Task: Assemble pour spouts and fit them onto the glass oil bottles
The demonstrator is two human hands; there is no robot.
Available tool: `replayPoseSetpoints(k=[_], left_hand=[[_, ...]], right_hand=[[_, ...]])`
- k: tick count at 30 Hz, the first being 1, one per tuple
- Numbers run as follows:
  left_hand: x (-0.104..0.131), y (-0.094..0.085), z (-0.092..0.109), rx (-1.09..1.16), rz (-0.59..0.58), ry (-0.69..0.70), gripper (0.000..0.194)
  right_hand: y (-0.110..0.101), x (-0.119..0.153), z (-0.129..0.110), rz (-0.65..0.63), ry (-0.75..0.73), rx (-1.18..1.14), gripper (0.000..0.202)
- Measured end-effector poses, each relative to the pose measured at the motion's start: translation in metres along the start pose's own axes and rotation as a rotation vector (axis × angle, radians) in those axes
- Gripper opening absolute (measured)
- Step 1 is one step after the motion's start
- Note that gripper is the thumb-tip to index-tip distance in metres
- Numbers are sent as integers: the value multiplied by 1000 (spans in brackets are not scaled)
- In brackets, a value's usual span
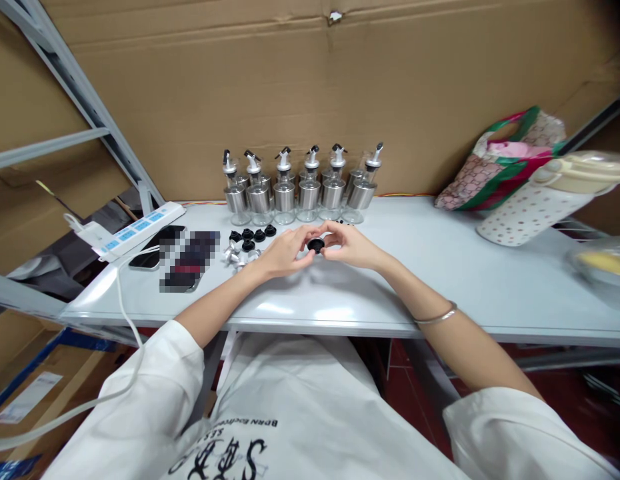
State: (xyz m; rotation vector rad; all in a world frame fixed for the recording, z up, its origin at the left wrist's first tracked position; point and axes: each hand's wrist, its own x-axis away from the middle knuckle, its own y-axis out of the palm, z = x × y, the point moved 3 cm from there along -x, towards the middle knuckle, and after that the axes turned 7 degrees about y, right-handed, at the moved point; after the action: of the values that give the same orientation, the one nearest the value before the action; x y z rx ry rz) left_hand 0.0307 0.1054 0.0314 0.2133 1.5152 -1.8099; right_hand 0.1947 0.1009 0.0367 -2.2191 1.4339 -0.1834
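A small round black stopper [316, 246] is held between my two hands, just above the front part of the table. My left hand [291, 251] is closed on its left side with thumb and fingers. From the right, the fingertips of my right hand [349, 245] pinch the same stopper. Several more black stoppers [247, 235] lie left of my left hand. Beside them are several silver spout pieces [233, 253], partly hidden by my left forearm. Behind my hands stand glass bottles with steel sleeves [309, 197], the front ones topped with silver-and-black pour spouts [313, 157].
At the left of the table [420, 267] lie a white power strip [143, 230] with a cable, a dark phone [157, 248] and a partly blurred-out device [193, 261]. A patterned bag [483, 167], a dotted white thermos [537, 207] and a clear bag [603, 267] occupy the right.
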Motion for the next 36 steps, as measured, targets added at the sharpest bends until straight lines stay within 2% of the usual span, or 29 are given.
replayPoseSetpoints(k=[15, 20, 26, 36], left_hand=[[-1, 2, 4, -13, 19, 28, 32], [-2, 4, 5, -2, -4, 12, 29], [-1, 6, 5, -33, 27, 30, 24], [-3, 5, 10, -35, -40, -9, 23]], right_hand=[[2, 2, -8, -4, -13, 56, 24], [5, 3, -11, -26, -56, 86, 23], [5, 5, -13, -35, -144, 87, 20], [5, 7, -17, -56, -125, 69, 18]])
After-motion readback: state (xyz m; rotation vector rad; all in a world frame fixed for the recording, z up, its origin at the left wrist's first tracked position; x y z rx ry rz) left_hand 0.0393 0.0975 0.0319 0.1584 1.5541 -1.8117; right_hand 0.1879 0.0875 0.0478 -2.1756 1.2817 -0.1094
